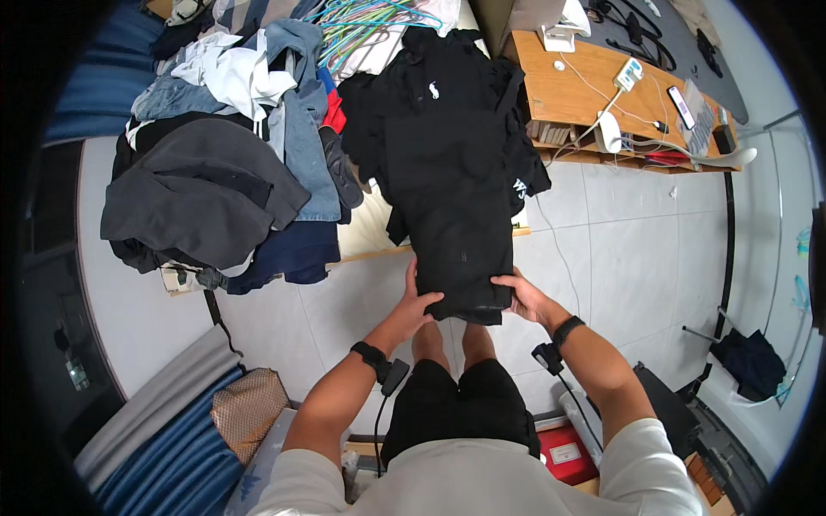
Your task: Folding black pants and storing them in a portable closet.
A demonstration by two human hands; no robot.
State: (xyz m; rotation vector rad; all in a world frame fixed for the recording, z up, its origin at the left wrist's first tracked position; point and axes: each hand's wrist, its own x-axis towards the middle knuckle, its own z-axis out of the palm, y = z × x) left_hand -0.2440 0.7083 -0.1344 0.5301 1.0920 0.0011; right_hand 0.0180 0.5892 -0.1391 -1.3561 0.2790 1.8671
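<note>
Both hands hold the near end of a black garment (452, 213), which lies flat in a long rectangular shape; its kind I cannot tell. My left hand (413, 303) grips the left corner, thumb on top. At the right edge, my right hand (524, 297) pinches the cloth between thumb and fingers. This near end hangs over the front edge of the bed (368, 226), above the floor. Beneath its far part lies black clothing, including a polo shirt (452, 77) with a white emblem on the chest. White lettering shows on black cloth at the right.
To the left is a heap of clothes: a dark grey garment (200, 187), blue denim (303, 148) and white cloth (239, 71). Coloured hangers (368, 26) lie at the back. A wooden desk (594, 90) at right carries a phone (681, 106) and a power strip (628, 74); a cable trails down.
</note>
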